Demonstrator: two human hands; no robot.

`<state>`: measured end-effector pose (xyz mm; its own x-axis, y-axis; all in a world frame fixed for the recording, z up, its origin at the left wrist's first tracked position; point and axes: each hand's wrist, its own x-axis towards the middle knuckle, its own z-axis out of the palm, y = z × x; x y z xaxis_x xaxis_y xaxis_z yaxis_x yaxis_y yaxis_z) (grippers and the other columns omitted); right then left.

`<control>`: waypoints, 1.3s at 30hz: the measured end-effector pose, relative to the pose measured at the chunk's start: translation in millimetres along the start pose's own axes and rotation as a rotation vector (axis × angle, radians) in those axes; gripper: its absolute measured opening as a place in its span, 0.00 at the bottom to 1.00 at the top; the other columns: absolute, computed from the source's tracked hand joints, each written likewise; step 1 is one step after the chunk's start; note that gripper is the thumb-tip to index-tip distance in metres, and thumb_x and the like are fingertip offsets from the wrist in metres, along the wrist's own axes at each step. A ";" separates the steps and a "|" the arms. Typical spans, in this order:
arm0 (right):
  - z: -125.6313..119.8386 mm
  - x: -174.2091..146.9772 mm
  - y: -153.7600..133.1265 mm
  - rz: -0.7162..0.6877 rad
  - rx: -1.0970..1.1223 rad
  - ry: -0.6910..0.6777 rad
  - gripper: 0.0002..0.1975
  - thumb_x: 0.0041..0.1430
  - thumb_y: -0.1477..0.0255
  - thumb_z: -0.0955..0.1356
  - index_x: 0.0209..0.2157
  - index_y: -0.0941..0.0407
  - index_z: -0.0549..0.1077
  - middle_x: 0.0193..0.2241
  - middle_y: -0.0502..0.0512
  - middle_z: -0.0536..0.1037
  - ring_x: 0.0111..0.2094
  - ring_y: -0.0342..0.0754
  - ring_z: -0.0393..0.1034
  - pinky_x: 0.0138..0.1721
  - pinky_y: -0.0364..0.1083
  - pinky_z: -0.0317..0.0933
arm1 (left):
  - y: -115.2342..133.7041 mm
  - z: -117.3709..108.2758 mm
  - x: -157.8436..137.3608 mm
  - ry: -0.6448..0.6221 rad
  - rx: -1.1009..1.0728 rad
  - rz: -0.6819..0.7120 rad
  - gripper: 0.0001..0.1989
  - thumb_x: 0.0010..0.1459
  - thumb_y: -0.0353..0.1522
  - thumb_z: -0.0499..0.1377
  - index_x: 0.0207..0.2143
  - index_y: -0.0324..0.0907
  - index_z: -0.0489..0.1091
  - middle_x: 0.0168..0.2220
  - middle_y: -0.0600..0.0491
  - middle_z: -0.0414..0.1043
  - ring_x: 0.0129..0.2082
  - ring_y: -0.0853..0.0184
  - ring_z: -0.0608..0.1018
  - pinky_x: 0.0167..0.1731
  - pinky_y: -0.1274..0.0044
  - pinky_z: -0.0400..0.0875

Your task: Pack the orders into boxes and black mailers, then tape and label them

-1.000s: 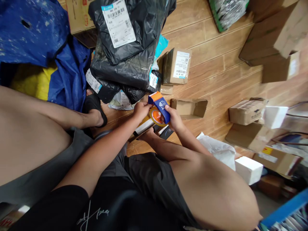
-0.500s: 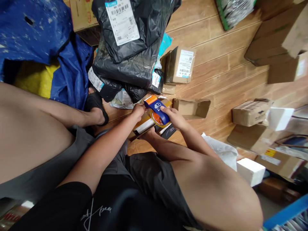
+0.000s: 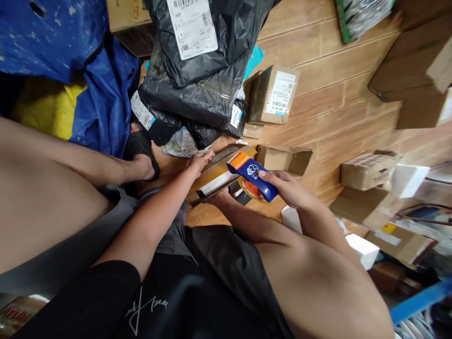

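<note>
My right hand [image 3: 285,186] is closed round a blue and orange tape dispenser [image 3: 256,178], its thumb on the blue side, and a roll of yellowish tape shows under it. To the left, between my feet, is a cardboard box [image 3: 221,165] with a long white strip in its near side. My left hand [image 3: 201,162] is at the far left edge of this box, its fingers pressed together. What those fingers pinch is too small to make out.
Black plastic parcels [image 3: 194,101] with labels are piled ahead. A labelled carton [image 3: 273,96] and an open cardboard box [image 3: 286,160] stand on the wooden floor [image 3: 321,70]. Blue sacking [image 3: 106,89] lies left; several cartons [image 3: 367,172] stand right.
My right hand has drawn the tape dispenser rightward, away from my left hand, uncovering more of the cardboard box. My left hand stays near the box's left edge. The view has shifted slightly.
</note>
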<state>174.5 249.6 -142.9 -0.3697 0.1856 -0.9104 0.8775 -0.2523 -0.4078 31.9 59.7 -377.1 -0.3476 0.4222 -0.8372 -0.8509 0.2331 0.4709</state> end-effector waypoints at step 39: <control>24.5 1.8 67.4 -0.114 -0.152 0.017 0.29 0.59 0.40 0.73 0.36 0.54 0.79 0.32 0.56 0.81 0.33 0.55 0.72 0.33 0.48 0.67 | -18.8 -17.7 23.1 0.034 0.659 0.160 0.10 0.63 0.36 0.70 0.42 0.39 0.78 0.52 0.46 0.80 0.58 0.55 0.77 0.64 0.56 0.67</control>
<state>225.5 209.6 -173.8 -0.4651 0.2215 -0.8571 0.8668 -0.0829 -0.4918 32.9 49.5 -410.2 -0.4703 0.4708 -0.7465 -0.3742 0.6597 0.6518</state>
